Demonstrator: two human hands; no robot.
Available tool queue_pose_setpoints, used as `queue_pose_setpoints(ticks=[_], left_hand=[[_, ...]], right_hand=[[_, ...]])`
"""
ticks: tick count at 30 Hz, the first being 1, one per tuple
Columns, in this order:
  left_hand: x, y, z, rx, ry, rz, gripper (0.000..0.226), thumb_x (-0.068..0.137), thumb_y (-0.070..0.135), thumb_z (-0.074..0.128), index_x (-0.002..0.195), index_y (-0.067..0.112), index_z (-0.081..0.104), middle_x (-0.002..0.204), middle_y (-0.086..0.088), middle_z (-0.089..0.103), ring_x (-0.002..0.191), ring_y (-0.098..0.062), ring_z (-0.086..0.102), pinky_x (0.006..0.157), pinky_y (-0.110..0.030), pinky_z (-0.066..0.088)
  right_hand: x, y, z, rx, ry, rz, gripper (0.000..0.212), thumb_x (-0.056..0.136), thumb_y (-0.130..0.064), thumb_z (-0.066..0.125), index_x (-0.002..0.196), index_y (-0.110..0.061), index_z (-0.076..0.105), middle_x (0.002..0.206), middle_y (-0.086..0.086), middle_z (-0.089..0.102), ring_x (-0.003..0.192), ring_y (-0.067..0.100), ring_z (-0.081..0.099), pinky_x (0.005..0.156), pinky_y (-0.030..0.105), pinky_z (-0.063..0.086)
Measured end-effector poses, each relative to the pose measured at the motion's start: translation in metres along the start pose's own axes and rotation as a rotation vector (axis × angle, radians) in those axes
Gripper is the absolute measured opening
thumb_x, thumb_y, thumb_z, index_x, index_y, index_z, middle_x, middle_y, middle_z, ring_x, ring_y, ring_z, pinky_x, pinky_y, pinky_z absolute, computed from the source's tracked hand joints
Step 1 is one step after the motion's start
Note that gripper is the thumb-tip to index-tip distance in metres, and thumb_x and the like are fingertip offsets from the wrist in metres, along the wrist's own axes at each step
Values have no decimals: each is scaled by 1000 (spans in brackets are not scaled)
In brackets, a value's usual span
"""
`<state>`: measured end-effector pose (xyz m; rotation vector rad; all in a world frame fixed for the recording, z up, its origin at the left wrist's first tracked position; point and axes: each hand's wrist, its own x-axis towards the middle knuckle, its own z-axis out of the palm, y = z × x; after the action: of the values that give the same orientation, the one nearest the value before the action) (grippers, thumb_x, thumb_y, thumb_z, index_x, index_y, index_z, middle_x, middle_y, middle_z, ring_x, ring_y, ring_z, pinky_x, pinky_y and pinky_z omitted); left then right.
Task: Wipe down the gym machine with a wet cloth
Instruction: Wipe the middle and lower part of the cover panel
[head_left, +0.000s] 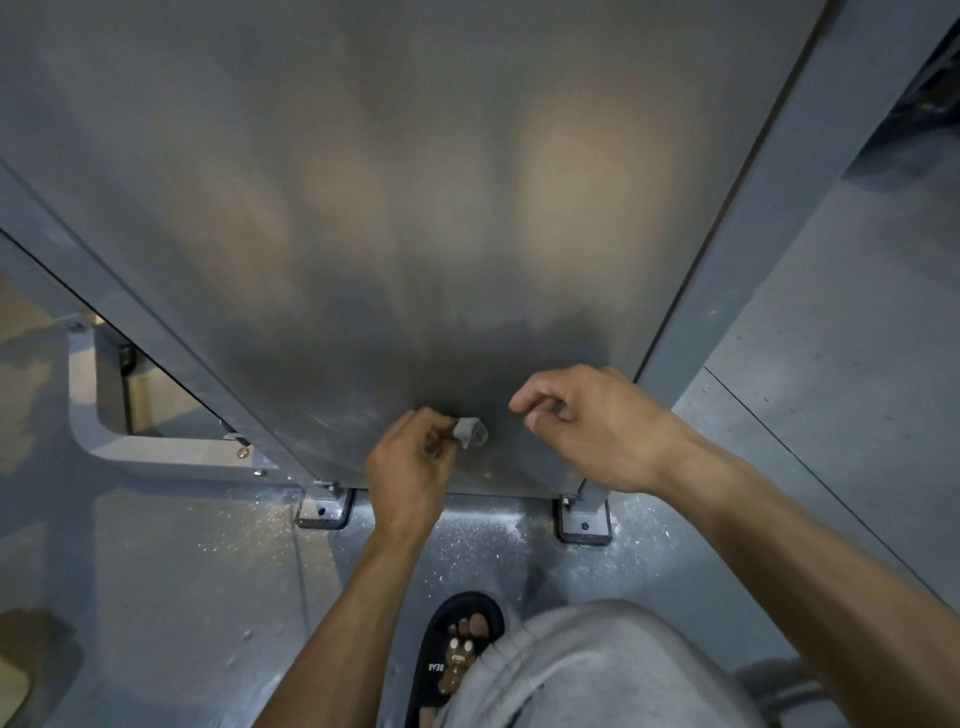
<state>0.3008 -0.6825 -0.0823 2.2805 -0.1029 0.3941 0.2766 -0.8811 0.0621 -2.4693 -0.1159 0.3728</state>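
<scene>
left fingers (441, 431) pinching small cloth (471, 432) against panel (415, 208), right fingers (535, 410) loosely curled

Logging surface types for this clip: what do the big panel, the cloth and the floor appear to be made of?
Panel: likely brushed or matte sheet metal; soft blurred reflections, faint scratches.
Cloth: small grey wad, seemingly woven fabric, held by the left hand.
Floor: probably grey-painted concrete, speckled white near the bolted feet.

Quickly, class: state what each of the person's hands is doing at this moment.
Left hand: closed, pinching the small cloth against the metal panel.
Right hand: fingers loosely curled, holding nothing.
</scene>
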Motion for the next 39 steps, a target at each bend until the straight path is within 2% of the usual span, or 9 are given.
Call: queue_pose_setpoints(ticks=[5, 12, 16, 21, 24, 27, 30, 34, 39], left_hand=[[9, 11, -6, 26, 99, 57, 21, 77, 9, 85, 87, 21, 71, 85, 13, 66, 72, -10, 62, 63, -32, 53], [-10, -19, 11, 67, -92, -64, 16, 82, 14, 81, 85, 25, 70, 81, 13, 65, 73, -9, 62, 61, -23, 48], [3, -6, -9, 113, 26, -12, 21, 75, 11, 84, 83, 25, 71, 79, 13, 64, 71, -9, 59, 61, -29, 48], [18, 3, -31, 154, 140, 148, 24, 74, 4, 82, 86, 21, 70, 84, 9, 65, 75, -14, 60, 62, -31, 48], [13, -10, -20, 163, 75, 91, 24, 74, 8, 84, 83, 23, 68, 83, 10, 64, 72, -5, 52, 62, -22, 40], [0, -28, -6, 180, -38, 1, 19, 76, 13, 83, 82, 24, 68, 80, 8, 65, 68, -11, 56, 60, -34, 50], [-1, -35, -4, 194, -69, -32, 16, 79, 16, 82, 83, 26, 70, 78, 9, 65, 66, -13, 57, 58, -32, 47], [13, -19, -30, 182, 73, 89, 18, 80, 9, 81, 86, 23, 72, 85, 11, 67, 76, -11, 60, 64, -25, 45], [26, -7, -48, 147, 211, 212, 18, 81, 4, 81, 90, 17, 73, 90, 8, 70, 80, -16, 63, 68, -30, 51]], right_hand=[[-1, 5, -5, 0, 4, 19, 26, 102, -24, 53, 120, -31, 70, 104, -11, 71, 93, 5, 67, 76, 10, 47], [-1, -3, -5, 18, -6, -8, 25, 103, -25, 53, 120, -31, 70, 103, -10, 72, 91, 6, 68, 72, 7, 46], [1, -14, -1, 17, -5, -61, 25, 101, -25, 55, 119, -31, 71, 106, -8, 73, 100, 11, 67, 90, 21, 49], [4, -25, 1, 17, 4, -108, 25, 101, -23, 56, 119, -30, 72, 106, -7, 74, 100, 12, 67, 90, 24, 50], [4, -27, 2, 11, -10, -122, 26, 102, -22, 55, 120, -29, 71, 109, -7, 74, 101, 11, 67, 91, 25, 50], [5, -22, -1, 21, -4, -100, 26, 102, -23, 54, 122, -29, 70, 112, -8, 73, 104, 10, 67, 93, 23, 49], [9, -19, -1, 33, 15, -88, 26, 102, -24, 55, 121, -30, 71, 110, -9, 73, 100, 8, 66, 83, 16, 46], [15, -27, 7, 19, 1, -106, 26, 101, -23, 54, 120, -30, 71, 110, -8, 73, 101, 10, 67, 83, 20, 47], [19, -34, 14, -16, -32, -113, 27, 100, -21, 53, 120, -28, 71, 109, -5, 75, 99, 12, 69, 89, 25, 52]])
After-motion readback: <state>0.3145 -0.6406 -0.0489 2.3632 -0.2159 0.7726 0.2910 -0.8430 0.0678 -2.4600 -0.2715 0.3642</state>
